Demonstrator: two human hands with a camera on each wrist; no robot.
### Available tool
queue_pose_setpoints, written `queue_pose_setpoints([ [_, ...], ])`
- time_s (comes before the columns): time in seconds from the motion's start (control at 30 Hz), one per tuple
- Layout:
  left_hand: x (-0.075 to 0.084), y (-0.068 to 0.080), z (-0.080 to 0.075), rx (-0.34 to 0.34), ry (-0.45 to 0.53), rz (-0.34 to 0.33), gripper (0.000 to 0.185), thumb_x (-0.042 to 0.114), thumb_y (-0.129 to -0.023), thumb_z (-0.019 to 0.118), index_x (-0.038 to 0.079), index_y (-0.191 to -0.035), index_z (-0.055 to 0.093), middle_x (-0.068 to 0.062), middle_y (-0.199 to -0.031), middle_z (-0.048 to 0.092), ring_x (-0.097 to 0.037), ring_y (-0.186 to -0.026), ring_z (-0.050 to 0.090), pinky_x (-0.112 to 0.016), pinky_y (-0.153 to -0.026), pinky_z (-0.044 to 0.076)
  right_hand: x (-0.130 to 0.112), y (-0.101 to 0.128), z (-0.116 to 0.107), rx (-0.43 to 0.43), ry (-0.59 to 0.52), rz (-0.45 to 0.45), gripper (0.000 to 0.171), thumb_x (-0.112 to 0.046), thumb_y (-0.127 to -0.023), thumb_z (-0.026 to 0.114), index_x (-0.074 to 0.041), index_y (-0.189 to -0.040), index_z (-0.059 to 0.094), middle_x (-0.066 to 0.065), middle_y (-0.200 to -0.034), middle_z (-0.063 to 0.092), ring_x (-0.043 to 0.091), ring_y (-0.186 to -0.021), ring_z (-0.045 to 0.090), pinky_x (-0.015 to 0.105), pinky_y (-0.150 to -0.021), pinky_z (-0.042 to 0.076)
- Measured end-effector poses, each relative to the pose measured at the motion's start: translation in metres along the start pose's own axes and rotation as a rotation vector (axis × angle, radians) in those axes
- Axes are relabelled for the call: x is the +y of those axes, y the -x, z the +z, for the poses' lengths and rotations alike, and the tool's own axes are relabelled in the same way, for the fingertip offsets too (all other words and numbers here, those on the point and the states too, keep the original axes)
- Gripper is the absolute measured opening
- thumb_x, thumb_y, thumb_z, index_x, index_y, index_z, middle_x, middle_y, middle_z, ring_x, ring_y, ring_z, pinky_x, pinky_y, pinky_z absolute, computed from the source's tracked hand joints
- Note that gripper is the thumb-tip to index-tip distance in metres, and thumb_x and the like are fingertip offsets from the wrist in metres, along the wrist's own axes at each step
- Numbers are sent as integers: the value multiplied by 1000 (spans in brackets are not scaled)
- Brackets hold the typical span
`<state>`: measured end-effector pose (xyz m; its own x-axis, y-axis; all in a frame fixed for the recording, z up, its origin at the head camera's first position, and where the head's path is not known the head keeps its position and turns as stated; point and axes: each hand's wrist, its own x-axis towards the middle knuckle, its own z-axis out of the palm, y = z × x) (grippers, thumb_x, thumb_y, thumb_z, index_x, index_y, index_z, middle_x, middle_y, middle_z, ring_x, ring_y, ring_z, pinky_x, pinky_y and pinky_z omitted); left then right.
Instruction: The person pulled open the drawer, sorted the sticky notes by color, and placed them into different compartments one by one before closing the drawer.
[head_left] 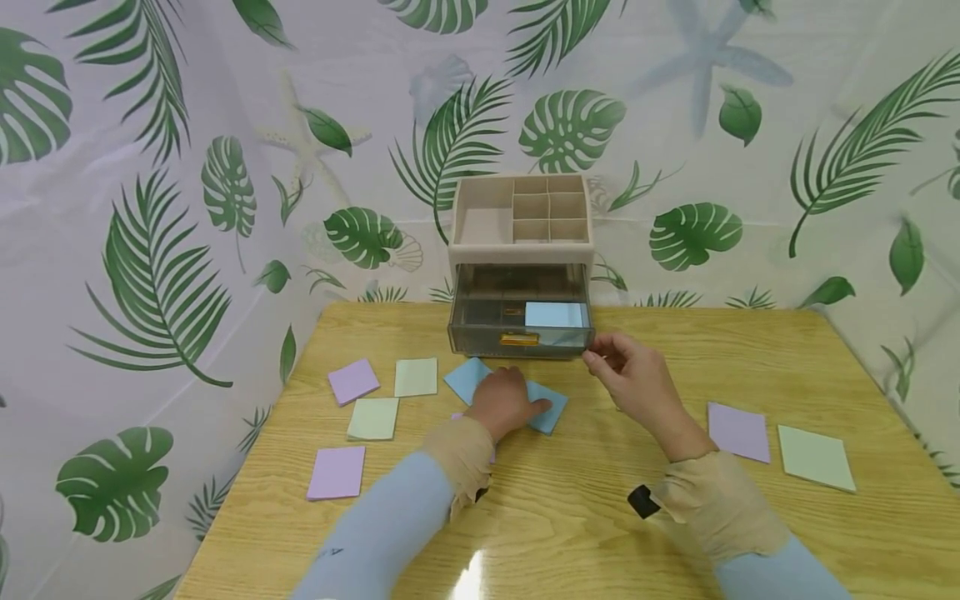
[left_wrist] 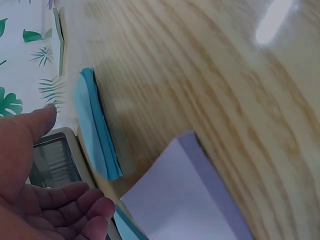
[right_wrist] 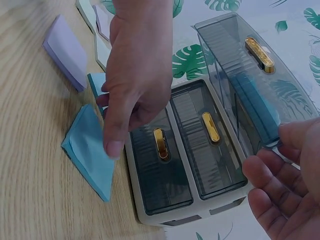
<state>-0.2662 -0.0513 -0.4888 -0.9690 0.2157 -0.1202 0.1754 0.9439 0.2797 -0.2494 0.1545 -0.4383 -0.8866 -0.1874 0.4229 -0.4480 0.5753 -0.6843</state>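
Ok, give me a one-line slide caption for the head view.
Left hand rests on blue notes; right hand touches the open drawer.

Drawer unit [head_left: 522, 250] at table's [head_left: 570, 533] back, one pad [head_left: 555, 315] inside open drawer [head_left: 520, 321], loose pads [head_left: 352, 381] before it

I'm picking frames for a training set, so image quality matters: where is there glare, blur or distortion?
Head view: sharp, with a bright glare patch on the table near its front edge and slight wide-angle bending at the sides. Left wrist view: soft and smeared, glare top right, the left hand blurred up close. Right wrist view: mostly crisp; the drawer looks stretched.
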Motion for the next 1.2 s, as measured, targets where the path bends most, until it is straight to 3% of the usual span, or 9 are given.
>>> queue_pose_setpoints([
  [0.13, 3, -4, 9, -33, -27, -9, 74, 68, -84, 57, 1, -114, 63, -11, -108, 63, -25, -93, 61, -36, -75, 52, 1, 0, 0, 4, -2, -12, 17, -25, -95, 63, -9, -101, 65, 1, -84, 67, 14, -68, 63, 26, -57, 49],
  [0.37, 8, -7, 17, -17, -46, -25, 71, 69, -83, 57, 2, -106, 68, -11, -107, 64, -26, -98, 60, -38, -77, 52, 1, -1, 1, 14, -13, -32, 14, -23, -94, 64, -10, -99, 65, -1, -81, 66, 12, -65, 61, 25, -56, 49],
  [0.63, 12, -10, 21, -15, -85, -80, 72, 67, -80, 62, 2, -112, 67, -13, -111, 62, -27, -98, 60, -38, -73, 53, 2, 0, 1, 9, -23, -15, 15, -25, -94, 64, -11, -99, 65, -1, -82, 66, 11, -66, 61, 25, -57, 49],
  [0.9, 20, -7, 17, -15, -123, -126, 69, 67, -79, 64, 4, -109, 68, -11, -104, 65, -26, -90, 63, -39, -63, 54, 1, 1, 2, 5, -29, -20, 11, -20, -94, 64, -10, -99, 65, -1, -82, 66, 13, -66, 62, 25, -56, 49],
  [1.2, 18, -13, 24, -21, -110, -186, 81, 70, -76, 64, 2, -119, 65, -14, -111, 62, -29, -97, 62, -43, -72, 54, 1, 1, 4, -7, -44, -20, 10, -18, -94, 64, -9, -99, 64, 0, -83, 66, 13, -66, 61, 24, -55, 49],
])
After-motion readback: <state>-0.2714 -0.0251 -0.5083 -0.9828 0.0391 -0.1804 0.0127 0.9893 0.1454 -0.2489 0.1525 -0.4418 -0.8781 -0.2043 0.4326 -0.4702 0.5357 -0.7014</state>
